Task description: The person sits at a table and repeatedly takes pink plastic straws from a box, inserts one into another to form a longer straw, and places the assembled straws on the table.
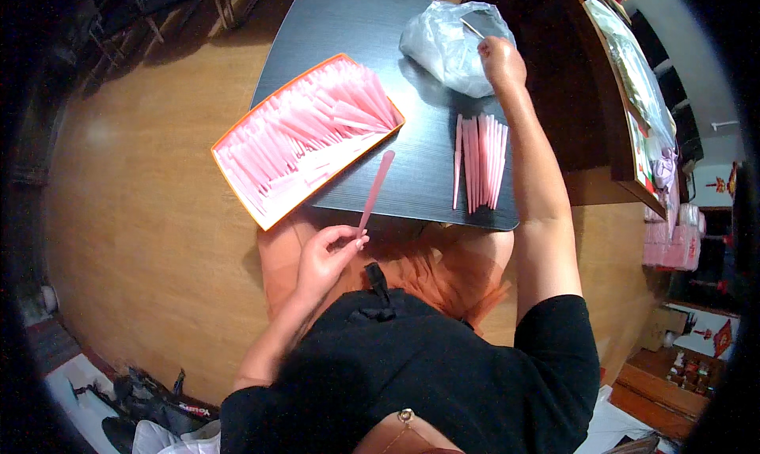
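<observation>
Left hand [324, 256] pinches the lower end of one long pink sleeve [375, 191] between thumb and fingertips; the sleeve slants up and to the right, its far end over the near part of the dark table [348, 26]. Right hand [500, 60] reaches to the far side, closed around a thin metal strip [473, 28] at the mouth of a crumpled clear plastic bag [447, 46]; only a short length of the strip shows.

A row of pink sleeves [479, 161] lies side by side on the table below the right forearm, ends roughly aligned. An orange tray [237, 133], filled with overlapping pink sleeves, sits at the left, one corner overhanging the table edge.

Judgement on technique: keep the left pinch light and near the end so the sleeve mouth is not squashed flat; draw the strip out of the bag singly, held near one end; bring both over the table, not the lap, so a dropped piece stays retrievable.
</observation>
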Demonstrator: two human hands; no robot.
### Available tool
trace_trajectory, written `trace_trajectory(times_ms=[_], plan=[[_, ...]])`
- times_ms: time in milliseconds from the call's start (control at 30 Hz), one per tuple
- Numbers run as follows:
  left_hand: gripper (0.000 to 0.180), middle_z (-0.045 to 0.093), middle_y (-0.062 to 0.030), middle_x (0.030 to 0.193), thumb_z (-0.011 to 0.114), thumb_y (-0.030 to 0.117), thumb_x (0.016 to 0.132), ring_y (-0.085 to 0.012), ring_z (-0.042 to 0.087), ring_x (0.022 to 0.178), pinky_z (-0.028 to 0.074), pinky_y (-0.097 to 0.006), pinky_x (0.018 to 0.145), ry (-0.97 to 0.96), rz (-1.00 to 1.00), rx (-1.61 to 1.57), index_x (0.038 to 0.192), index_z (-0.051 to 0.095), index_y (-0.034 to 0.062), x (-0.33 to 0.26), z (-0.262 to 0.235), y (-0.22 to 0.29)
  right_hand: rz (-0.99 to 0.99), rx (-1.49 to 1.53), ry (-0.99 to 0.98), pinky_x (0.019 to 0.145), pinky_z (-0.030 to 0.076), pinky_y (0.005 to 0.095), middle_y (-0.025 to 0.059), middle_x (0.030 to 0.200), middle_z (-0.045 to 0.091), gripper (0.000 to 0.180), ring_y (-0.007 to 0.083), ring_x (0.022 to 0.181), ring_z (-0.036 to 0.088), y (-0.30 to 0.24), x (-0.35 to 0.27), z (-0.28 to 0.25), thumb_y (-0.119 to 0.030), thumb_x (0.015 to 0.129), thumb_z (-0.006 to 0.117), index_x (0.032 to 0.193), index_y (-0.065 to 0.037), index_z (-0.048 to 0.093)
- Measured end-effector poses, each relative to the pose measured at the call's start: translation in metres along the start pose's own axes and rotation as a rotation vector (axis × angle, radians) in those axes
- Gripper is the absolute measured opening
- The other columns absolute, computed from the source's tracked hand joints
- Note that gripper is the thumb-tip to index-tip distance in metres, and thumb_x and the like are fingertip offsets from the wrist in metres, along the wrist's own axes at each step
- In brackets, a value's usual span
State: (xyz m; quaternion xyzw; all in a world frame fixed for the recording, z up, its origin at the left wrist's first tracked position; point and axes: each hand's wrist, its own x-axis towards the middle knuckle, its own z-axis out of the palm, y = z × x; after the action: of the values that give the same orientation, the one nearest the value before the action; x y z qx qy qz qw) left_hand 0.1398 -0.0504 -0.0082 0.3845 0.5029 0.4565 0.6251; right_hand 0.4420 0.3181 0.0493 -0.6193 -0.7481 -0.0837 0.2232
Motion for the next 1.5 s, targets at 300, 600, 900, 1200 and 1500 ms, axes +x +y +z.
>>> trace_trajectory(times_ms=[300, 600, 900, 1200, 1500], plan=[[0.017, 0.068, -0.0096, 0.101, 0.063, 0.004, 0.091, -0.0145, 0.065, 0.094, 0.052, -0.027, 0.084, -0.044, 0.037, 0.072, 0.105, 0.065, -0.0047, -0.005, 0.004, 0.003, -0.036, 0.79, -0.178, 0.062, 0.045, 0.0228, 0.0008, 0.077, 0.061, 0.019, 0.008, 0.068, 0.056, -0.052, -0.062, -0.114, -0.02, 0.091, 0.067, 0.097, -0.002, 0.066], [0.016, 0.068, -0.01, 0.1, 0.062, 0.002, 0.089, -0.0163, 0.066, 0.095, 0.051, -0.028, 0.086, -0.04, 0.054, 0.175, 0.103, 0.065, -0.0051, -0.019, 0.009, 0.006, -0.094, 1.176, -0.536, 0.061, 0.04, 0.0181, -0.0037, 0.083, 0.056, 0.02, 0.0023, 0.071, 0.049, -0.098, -0.131, -0.182, -0.02, 0.093, 0.066, 0.1, -0.001, 0.062], [0.016, 0.069, -0.0096, 0.098, 0.063, 0.003, 0.089, -0.0143, 0.066, 0.093, 0.051, -0.027, 0.084, -0.044, 0.086, 0.177, 0.103, 0.066, -0.0046, -0.026, 0.013, 0.008, -0.149, 1.095, -0.517, 0.069, 0.045, 0.0209, -0.0015, 0.086, 0.058, 0.019, 0.0044, 0.079, 0.053, -0.101, -0.143, -0.191, -0.017, 0.093, 0.065, 0.098, 0.001, 0.062], [0.015, 0.07, -0.0079, 0.096, 0.066, 0.005, 0.087, -0.0134, 0.065, 0.088, 0.051, -0.026, 0.08, -0.044, 0.082, 0.228, 0.1, 0.068, -0.0026, -0.022, 0.017, 0.005, -0.427, 0.847, -0.529, 0.065, 0.046, 0.0256, 0.0042, 0.089, 0.061, 0.017, 0.0106, 0.076, 0.056, -0.111, -0.158, -0.182, -0.016, 0.09, 0.067, 0.102, -0.004, 0.066], [0.015, 0.067, -0.0078, 0.088, 0.071, 0.011, 0.082, -0.0145, 0.062, 0.074, 0.049, -0.027, 0.069, -0.088, 0.219, 0.489, 0.093, 0.071, 0.0006, 0.007, 0.034, 0.003, 0.055, 1.063, -0.269, 0.071, 0.047, 0.0224, 0.0055, 0.102, 0.064, 0.029, 0.0068, 0.079, 0.056, -0.066, -0.211, -0.163, -0.012, 0.099, 0.05, 0.125, -0.002, 0.059]])
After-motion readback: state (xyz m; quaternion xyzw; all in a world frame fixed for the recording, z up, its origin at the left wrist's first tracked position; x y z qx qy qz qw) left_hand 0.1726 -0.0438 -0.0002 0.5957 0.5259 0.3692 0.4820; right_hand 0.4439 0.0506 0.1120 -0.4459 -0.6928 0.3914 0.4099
